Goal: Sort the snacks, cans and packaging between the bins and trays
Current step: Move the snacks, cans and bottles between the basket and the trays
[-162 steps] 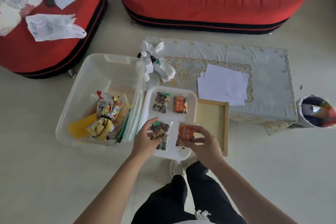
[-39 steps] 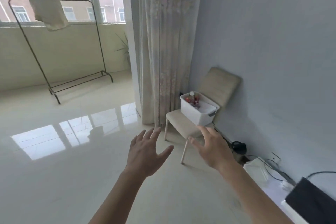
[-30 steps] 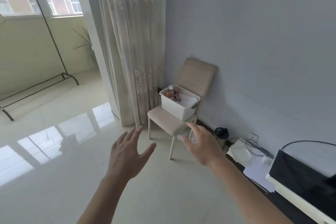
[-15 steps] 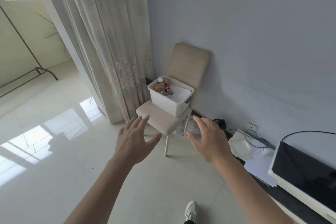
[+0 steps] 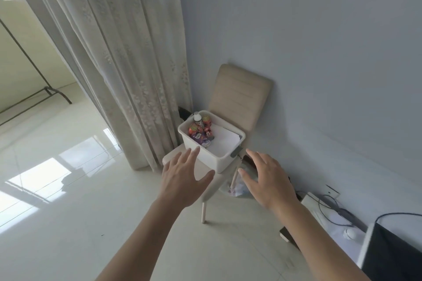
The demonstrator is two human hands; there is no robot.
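- Both hands reach out with nothing in them: the left hand [image 5: 180,180] and the right hand [image 5: 266,180] are spread wide, fingers straight and apart, backs to the camera, in front of the chair [image 5: 239,96].
- The white bin [image 5: 212,157] stands on the chair's seat, below its beige backrest.
- Colourful snack packs and cans [image 5: 201,131] and a white-capped bottle [image 5: 197,117] crowd the bin's end towards the chair's left; a white sheet [image 5: 222,141] lies beside them.
- A pale patterned curtain [image 5: 127,64] hangs left of the chair.
- A crumpled clear bag [image 5: 237,187] lies under the chair.
- A dark screen [image 5: 392,258] and cables [image 5: 331,205] sit to the chair's right.
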